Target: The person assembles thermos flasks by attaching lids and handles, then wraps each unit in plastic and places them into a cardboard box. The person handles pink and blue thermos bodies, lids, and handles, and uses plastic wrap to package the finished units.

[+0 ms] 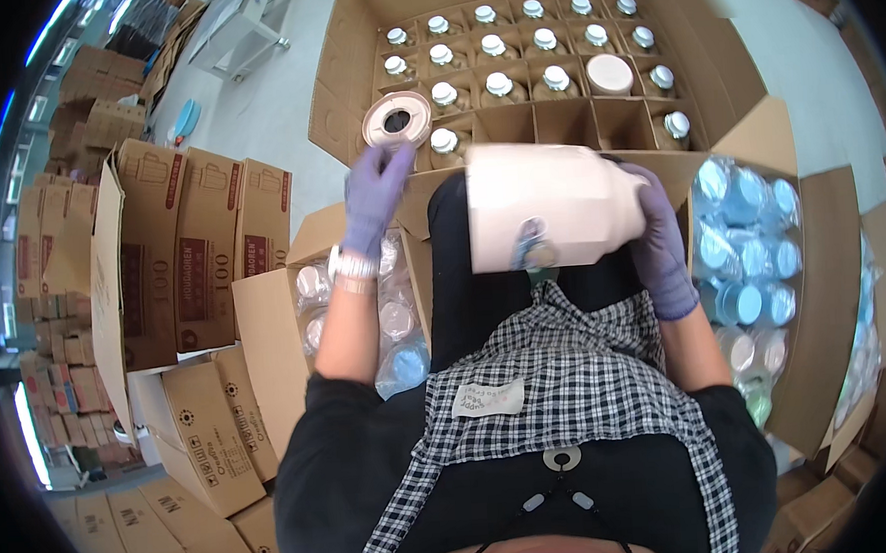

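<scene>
A: So from where I'm standing, the pink container is sideways above the lap, kinda blurry, and only the right hand has it, fingers clamped round the narrower end. Sketchy imo.

B: Yeah, nothing I can see props the wide end. If it's as slick as it looks, a loose grip could let it tip.

A: And the left hand?

B: Farther out, fingers at the pink ring. Can't tell if they're pinching or just touching.

A: It's over the big carton's near left corner, so one nudge might drop it.

B: Plus the white-capped bottles behind. Swing the container too far and I reckon it clips some.
</scene>
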The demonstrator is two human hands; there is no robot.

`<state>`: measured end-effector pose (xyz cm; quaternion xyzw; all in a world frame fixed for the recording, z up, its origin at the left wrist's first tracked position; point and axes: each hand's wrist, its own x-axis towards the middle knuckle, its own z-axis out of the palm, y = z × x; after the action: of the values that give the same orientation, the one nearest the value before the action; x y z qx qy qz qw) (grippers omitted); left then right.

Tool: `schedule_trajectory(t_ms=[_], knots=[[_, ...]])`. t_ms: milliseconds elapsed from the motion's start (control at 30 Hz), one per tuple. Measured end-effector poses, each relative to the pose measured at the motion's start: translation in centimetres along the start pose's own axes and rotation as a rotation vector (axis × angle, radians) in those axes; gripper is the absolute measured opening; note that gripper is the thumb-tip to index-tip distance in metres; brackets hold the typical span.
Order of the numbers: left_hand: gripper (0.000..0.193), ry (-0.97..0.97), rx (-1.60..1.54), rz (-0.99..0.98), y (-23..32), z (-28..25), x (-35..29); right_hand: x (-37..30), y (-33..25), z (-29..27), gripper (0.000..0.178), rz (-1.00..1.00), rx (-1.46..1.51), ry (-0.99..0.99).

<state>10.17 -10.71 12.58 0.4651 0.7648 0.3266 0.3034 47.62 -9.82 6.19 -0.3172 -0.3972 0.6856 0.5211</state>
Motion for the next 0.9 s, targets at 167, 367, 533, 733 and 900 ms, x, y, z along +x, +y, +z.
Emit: schedule_trajectory(t_ms=[167, 367, 533, 733, 900], knots=[[0.139, 0.083, 0.942, 0.282, -6.8, 2.2, 16.0, 1.8, 0.9, -4.3, 0.053, 0.032, 0.342, 0.127], [0.149, -0.309, 1.048, 0.025, -2.4, 1.9, 21.0, 2.0, 1.4, -8.4, 0.049, -0.034, 0.284, 0.245], [0.127, -0.334, -0.357, 0.403, 3.3, 0.3, 11.0, 2.8, 0.7, -5.0, 0.056, -0.154, 0.235, 0.204], [0.130, -0.338, -0.476, 0.572, 7.2, 2.9, -2.6, 2.6, -1.2, -0.1, 0.073, -0.283, -0.082, 0.101], [0.131, -0.300, -0.661, 0.513, 7.1, 2.9, -6.1, 1.1, -2.0, 0.9, 0.088, -0.296, -0.151, 0.025]])
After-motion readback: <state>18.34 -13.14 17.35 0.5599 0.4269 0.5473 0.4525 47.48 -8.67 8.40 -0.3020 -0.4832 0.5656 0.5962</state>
